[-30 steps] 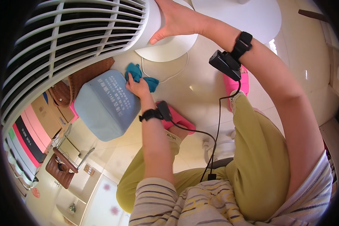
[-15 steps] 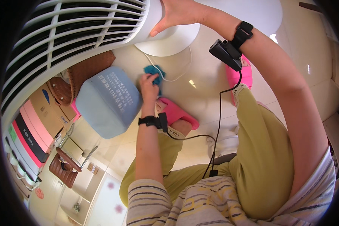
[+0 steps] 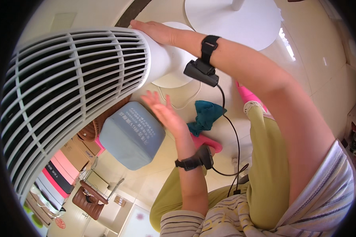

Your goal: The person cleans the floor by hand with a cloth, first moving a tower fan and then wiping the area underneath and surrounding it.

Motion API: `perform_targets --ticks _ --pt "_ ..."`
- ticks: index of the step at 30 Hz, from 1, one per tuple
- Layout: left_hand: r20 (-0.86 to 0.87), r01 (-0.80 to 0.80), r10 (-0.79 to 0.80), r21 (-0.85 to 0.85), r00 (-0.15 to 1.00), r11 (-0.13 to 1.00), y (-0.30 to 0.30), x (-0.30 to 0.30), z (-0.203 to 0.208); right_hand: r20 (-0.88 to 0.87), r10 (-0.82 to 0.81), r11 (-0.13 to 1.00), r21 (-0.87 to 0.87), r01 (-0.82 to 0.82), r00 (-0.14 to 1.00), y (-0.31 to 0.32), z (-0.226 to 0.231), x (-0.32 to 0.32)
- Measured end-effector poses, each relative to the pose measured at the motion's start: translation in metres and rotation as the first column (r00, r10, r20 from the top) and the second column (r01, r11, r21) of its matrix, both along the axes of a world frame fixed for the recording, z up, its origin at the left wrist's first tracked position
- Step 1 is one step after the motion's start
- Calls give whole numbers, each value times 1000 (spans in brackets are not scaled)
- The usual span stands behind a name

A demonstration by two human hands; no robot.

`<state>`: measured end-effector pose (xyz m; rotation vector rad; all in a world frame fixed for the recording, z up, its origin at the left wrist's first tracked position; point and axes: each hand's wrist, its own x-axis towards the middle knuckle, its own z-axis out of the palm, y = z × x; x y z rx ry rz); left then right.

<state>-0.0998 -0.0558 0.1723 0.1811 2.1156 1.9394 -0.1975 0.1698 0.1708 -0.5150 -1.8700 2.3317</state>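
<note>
1. My right hand lay over the solid housing of the white fan, beside its grille; the thumb was hidden, so I couldn't tell how firmly it clamped.
2. My left hand was empty, fingers spread apart, between the blue box and the teal cloth.
3. A good hold, I judged, wanted even pressure on smooth housing and no fingertips between slats.
4. The box's near edge left my left palm little sideways room; the white cord looped just beyond.
5. The tiled floor spread widest rightward, though my black cable could snag.
</note>
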Motion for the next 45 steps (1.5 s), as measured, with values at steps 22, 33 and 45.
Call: perform_targets --ticks 22,33,45 --pt "-19 -100 106 207 994 973 -14 -137 46 -76 27 929 371 3 997 -91 36 84" --pt "-67 -215 242 279 968 936 -6 -131 44 -100 23 917 398 19 995 -84 37 69" --pt "-158 -257 277 138 948 957 -1 -120 56 -168 83 918 397 -10 982 -75 39 52"
